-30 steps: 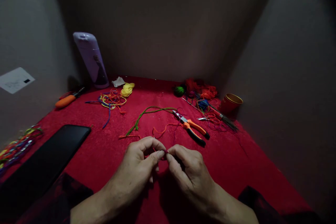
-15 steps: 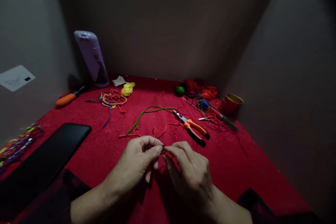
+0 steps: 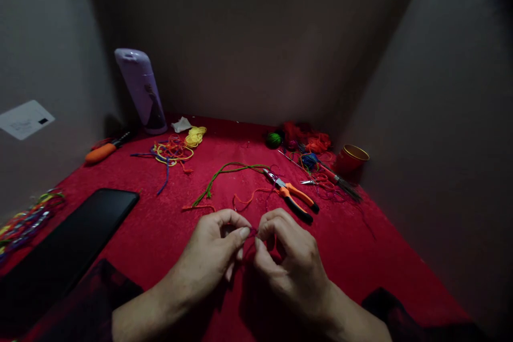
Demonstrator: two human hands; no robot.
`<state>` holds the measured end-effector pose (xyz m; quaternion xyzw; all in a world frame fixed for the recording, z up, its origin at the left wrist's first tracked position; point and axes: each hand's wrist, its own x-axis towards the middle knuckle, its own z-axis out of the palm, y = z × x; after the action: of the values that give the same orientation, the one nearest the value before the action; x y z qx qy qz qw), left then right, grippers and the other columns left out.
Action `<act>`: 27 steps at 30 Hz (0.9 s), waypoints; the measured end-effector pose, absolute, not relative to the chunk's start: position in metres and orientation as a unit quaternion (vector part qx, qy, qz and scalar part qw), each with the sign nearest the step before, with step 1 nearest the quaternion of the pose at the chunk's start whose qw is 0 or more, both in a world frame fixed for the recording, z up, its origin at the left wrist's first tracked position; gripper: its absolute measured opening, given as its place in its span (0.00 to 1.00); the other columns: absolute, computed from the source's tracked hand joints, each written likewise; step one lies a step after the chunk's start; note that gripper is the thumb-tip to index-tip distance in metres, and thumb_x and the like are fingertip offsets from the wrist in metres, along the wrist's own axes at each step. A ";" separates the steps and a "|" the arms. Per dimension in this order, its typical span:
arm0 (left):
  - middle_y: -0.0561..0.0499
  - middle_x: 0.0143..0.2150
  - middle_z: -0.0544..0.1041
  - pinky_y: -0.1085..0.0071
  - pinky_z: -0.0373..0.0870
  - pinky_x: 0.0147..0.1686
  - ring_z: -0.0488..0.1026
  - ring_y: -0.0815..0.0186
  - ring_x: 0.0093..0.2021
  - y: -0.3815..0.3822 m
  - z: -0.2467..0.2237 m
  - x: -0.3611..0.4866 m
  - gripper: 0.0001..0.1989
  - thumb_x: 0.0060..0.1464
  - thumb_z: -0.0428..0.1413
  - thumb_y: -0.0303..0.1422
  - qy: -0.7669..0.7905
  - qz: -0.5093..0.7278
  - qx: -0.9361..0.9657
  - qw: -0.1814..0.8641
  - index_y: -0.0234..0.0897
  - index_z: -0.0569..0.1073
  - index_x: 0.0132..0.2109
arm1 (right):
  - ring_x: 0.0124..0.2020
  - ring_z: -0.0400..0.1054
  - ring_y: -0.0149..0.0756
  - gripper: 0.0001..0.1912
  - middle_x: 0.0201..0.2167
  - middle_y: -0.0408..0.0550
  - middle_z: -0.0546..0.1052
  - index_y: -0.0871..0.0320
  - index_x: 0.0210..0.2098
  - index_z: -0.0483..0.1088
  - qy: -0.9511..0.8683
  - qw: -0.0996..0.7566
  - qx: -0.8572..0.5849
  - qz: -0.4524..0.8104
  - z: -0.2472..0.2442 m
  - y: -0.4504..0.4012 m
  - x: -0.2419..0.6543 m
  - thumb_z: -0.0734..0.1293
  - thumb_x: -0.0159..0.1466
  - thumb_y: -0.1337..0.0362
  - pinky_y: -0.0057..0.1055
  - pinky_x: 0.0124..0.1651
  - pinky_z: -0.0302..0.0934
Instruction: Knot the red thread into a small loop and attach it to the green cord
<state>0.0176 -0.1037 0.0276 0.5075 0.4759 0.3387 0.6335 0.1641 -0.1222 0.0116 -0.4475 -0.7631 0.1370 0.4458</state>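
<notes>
My left hand [image 3: 212,248] pinches a small piece of dark magenta cord [image 3: 253,232] between thumb and forefinger, low in the middle of the view. Close beside it, my right hand [image 3: 290,256] grips the same cord with thumb and fingertips. A short knotted-looking stretch of the cord shows between the two hands; the rest is hidden by the fingers or lost against the red cloth. Just beyond my hands lie pliers [image 3: 290,192] with orange and black handles, an orange cord [image 3: 250,200] and a green cord [image 3: 218,173].
A black phone-like slab [image 3: 96,224] lies at left beside bundled colourful cords [image 3: 28,224]. Farther back stand a purple bottle [image 3: 142,91] and a red cup [image 3: 351,160]. Yellow yarn [image 3: 195,137], a green ball [image 3: 274,140], small scissors [image 3: 308,182] and a brush [image 3: 347,187] lie around. Walls enclose the red cloth.
My right hand has shifted slightly right and its fingers have curled in. The fingertips have drawn a little apart, so more of the magenta cord shows.
</notes>
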 end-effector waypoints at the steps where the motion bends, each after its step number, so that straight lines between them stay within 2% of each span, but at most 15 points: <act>1: 0.59 0.15 0.64 0.80 0.52 0.10 0.56 0.76 0.11 -0.105 0.028 0.019 0.08 0.51 0.52 0.35 0.483 0.335 0.510 0.628 0.34 0.67 0.32 | 0.26 0.61 0.30 0.07 0.24 0.45 0.66 0.59 0.24 0.61 -0.752 0.449 -0.458 0.151 0.013 -0.123 0.164 0.61 0.53 0.77 0.27 0.28 0.56; 4: 0.59 0.14 0.65 0.79 0.52 0.10 0.58 0.74 0.10 -0.108 0.027 0.021 0.07 0.52 0.51 0.35 0.497 0.328 0.516 0.616 0.35 0.67 0.32 | 0.22 0.59 0.28 0.06 0.20 0.41 0.66 0.59 0.22 0.61 -0.695 0.425 -0.514 0.268 0.017 -0.123 0.164 0.61 0.53 0.74 0.25 0.24 0.53; 7: 0.57 0.15 0.67 0.79 0.55 0.12 0.60 0.74 0.12 -0.108 0.026 0.022 0.07 0.53 0.50 0.33 0.481 0.326 0.515 0.630 0.35 0.67 0.31 | 0.18 0.58 0.25 0.04 0.19 0.40 0.67 0.58 0.24 0.61 -0.575 0.378 -0.526 0.499 0.022 -0.119 0.170 0.62 0.54 0.70 0.22 0.20 0.53; 10: 0.56 0.16 0.69 0.79 0.57 0.14 0.63 0.74 0.13 -0.107 0.028 0.022 0.06 0.52 0.51 0.31 0.474 0.329 0.519 0.630 0.34 0.67 0.30 | 0.12 0.49 0.21 0.04 0.15 0.35 0.62 0.58 0.26 0.60 -0.487 0.308 -0.462 0.674 0.030 -0.112 0.181 0.62 0.54 0.68 0.19 0.14 0.45; 12: 0.55 0.16 0.69 0.79 0.57 0.15 0.64 0.74 0.14 -0.107 0.030 0.022 0.05 0.51 0.52 0.30 0.477 0.332 0.522 0.625 0.33 0.67 0.29 | 0.12 0.44 0.20 0.04 0.14 0.32 0.57 0.58 0.29 0.62 -0.499 0.266 -0.444 0.695 0.037 -0.108 0.190 0.64 0.55 0.66 0.19 0.14 0.40; 14: 0.55 0.16 0.70 0.78 0.57 0.15 0.64 0.73 0.14 -0.106 0.031 0.021 0.05 0.51 0.51 0.29 0.473 0.327 0.515 0.635 0.33 0.67 0.29 | 0.16 0.48 0.22 0.05 0.16 0.34 0.59 0.59 0.30 0.66 -0.579 0.255 -0.466 0.619 0.044 -0.105 0.198 0.66 0.56 0.65 0.20 0.18 0.44; 16: 0.55 0.16 0.70 0.78 0.57 0.15 0.64 0.73 0.13 -0.106 0.029 0.021 0.04 0.51 0.51 0.29 0.466 0.319 0.504 0.654 0.33 0.67 0.30 | 0.21 0.55 0.24 0.03 0.20 0.39 0.66 0.60 0.29 0.69 -0.683 0.259 -0.485 0.481 0.049 -0.103 0.204 0.66 0.57 0.67 0.22 0.24 0.50; 19: 0.55 0.15 0.70 0.79 0.57 0.15 0.64 0.74 0.13 -0.104 0.025 0.020 0.04 0.51 0.51 0.29 0.454 0.318 0.495 0.669 0.33 0.66 0.31 | 0.26 0.61 0.27 0.05 0.24 0.43 0.72 0.59 0.28 0.71 -0.780 0.265 -0.475 0.309 0.054 -0.103 0.208 0.64 0.59 0.70 0.25 0.30 0.54; 22: 0.55 0.16 0.70 0.79 0.57 0.14 0.64 0.74 0.13 -0.102 0.023 0.020 0.04 0.50 0.52 0.31 0.462 0.312 0.496 0.665 0.33 0.67 0.31 | 0.26 0.63 0.27 0.04 0.25 0.43 0.73 0.59 0.30 0.71 -0.820 0.275 -0.451 0.218 0.057 -0.103 0.207 0.64 0.60 0.70 0.25 0.30 0.54; 27: 0.58 0.13 0.66 0.81 0.53 0.11 0.58 0.76 0.11 -0.102 0.026 0.021 0.07 0.49 0.54 0.34 0.500 0.295 0.507 0.637 0.34 0.67 0.30 | 0.23 0.61 0.26 0.04 0.23 0.43 0.71 0.58 0.29 0.72 -0.852 0.279 -0.432 0.100 0.077 -0.095 0.221 0.66 0.60 0.67 0.25 0.27 0.52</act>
<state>0.0205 -0.1022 0.0260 0.5072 0.5000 0.2952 0.6369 0.2209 -0.0946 0.0767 -0.4322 -0.8517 0.1002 0.2790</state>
